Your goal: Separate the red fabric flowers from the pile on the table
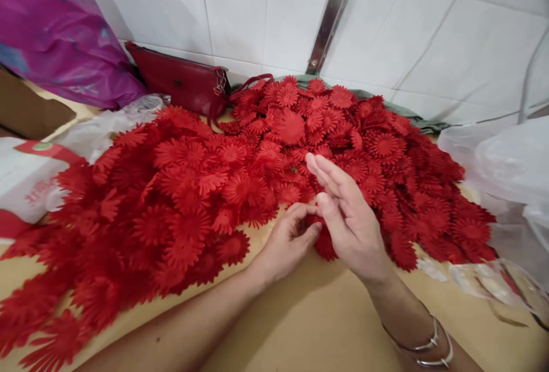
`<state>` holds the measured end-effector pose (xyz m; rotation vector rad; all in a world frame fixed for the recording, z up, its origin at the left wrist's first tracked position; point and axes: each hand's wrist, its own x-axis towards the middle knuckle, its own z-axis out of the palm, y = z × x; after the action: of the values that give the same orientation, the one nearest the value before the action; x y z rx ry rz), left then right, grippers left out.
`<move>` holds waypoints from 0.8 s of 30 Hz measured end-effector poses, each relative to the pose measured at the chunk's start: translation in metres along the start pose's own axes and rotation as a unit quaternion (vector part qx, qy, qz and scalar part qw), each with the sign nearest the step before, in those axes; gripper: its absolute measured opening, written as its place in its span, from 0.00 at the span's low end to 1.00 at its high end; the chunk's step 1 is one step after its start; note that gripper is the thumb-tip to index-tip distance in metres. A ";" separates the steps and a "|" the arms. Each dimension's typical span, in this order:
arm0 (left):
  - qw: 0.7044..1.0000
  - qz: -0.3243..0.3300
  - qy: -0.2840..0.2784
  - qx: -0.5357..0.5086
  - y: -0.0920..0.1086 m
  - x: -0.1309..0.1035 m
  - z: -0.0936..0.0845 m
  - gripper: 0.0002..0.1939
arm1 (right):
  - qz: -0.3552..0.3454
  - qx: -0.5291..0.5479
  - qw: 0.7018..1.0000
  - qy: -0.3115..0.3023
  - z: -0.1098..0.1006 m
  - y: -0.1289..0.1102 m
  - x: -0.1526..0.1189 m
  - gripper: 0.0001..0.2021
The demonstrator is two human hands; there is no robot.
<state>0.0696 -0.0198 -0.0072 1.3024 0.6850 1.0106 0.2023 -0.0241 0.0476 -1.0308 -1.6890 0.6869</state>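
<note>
Left hand curled at a red flower, right hand raised beside it.
Flower beneath both hands, near side of pile. Left pinch: can't tell; right fingers straight, together. Probably light, floppy; best held by centre.

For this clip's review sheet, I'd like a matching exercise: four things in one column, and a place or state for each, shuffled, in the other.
Column one
1. Left hand
2. Right hand
3. Red flower pieces
4. Metal bracket

Column two
A. Heaped across the table
B. Fingers stretched out, silver bangles on the forearm just below
C. Up against the white tiled wall
D. Fingers bent, thumb bent toward them

Right pairs: 1-D, 2-B, 3-A, 4-C
</note>
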 end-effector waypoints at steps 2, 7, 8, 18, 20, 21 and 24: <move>1.000 -0.002 0.003 -0.015 -0.001 -0.001 -0.001 0.12 | -0.019 -0.069 0.997 0.030 0.000 0.002 -0.002 0.19; 0.993 0.004 0.082 -0.085 0.002 -0.001 -0.003 0.17 | -0.028 -0.138 0.983 0.116 -0.010 0.021 -0.002 0.08; 0.991 0.019 0.100 -0.091 0.002 0.000 -0.004 0.17 | -0.044 -0.156 0.982 0.100 -0.011 0.022 -0.002 0.07; 0.982 0.024 0.158 -0.104 0.004 0.002 -0.002 0.22 | -0.065 -0.213 0.974 0.041 -0.005 0.027 -0.003 0.02; 0.981 0.024 0.160 -0.104 0.005 0.002 -0.002 0.22 | -0.076 -0.219 0.972 0.033 -0.005 0.028 -0.003 0.04; 0.981 0.025 0.164 -0.104 0.005 0.002 -0.002 0.22 | -0.080 -0.218 0.972 0.024 -0.006 0.029 -0.003 0.04; 0.978 0.027 0.173 -0.117 0.004 0.001 -0.002 0.20 | -0.091 -0.208 0.974 -0.008 -0.008 0.030 -0.002 0.04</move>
<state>0.0675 -0.0179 -0.0032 0.9524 0.7678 1.3378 0.2198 -0.0120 0.0247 -1.1369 -1.9618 0.2251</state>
